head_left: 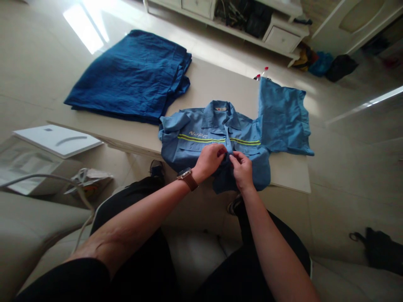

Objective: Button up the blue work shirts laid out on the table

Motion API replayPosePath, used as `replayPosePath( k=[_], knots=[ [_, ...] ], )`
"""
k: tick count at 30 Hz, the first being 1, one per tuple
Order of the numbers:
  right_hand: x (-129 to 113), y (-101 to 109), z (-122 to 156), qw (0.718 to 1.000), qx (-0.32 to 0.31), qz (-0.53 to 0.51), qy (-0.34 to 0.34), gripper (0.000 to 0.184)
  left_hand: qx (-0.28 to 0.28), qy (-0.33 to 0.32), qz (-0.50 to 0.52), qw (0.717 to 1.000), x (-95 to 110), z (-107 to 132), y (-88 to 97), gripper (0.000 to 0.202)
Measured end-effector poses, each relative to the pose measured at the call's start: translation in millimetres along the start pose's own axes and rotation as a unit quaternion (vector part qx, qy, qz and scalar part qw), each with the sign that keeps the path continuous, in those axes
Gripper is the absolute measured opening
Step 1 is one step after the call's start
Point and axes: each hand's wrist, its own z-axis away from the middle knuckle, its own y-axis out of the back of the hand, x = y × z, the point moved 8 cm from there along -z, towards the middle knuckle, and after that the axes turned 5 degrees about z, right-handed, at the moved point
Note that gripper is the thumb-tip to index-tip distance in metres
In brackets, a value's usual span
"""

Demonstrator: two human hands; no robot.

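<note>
A light blue work shirt (195, 147) with a collar, yellow stripes and lettering on the chest lies front up on the table, its lower part hanging over the near edge. My left hand (211, 159), with a watch at the wrist, pinches the front placket below the stripes. Right beside it my right hand (242, 167) grips the other side of the same placket, thumb and forefinger together. The fingertips nearly meet; any button between them is too small to make out.
Dark blue folded cloth (129, 79) covers the left of the white table (220, 79). Light blue garments (283, 117) lie at the right end, with red-capped bottles (265, 72) behind. A white box (56, 138) stands left, a cabinet (201, 8) beyond.
</note>
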Motion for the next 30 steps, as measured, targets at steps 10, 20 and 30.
replayPosePath(
  k=[10,20,30],
  knots=[
    [-15.3,-0.4,2.6,0.995,-0.025,0.092,0.032,0.032,0.006,0.021,0.049,0.999,-1.0,1.1,6.2,0.033],
    [-2.4,-3.6,1.6,0.995,-0.067,0.068,0.015,0.025,0.001,0.029,0.105,0.994,3.1,7.0,-0.5,0.028],
    [-34.8,1.0,6.5,0.976,-0.013,0.181,0.122,0.013,0.041,0.079,0.274,0.958,-11.8,6.7,-3.4,0.033]
  ],
)
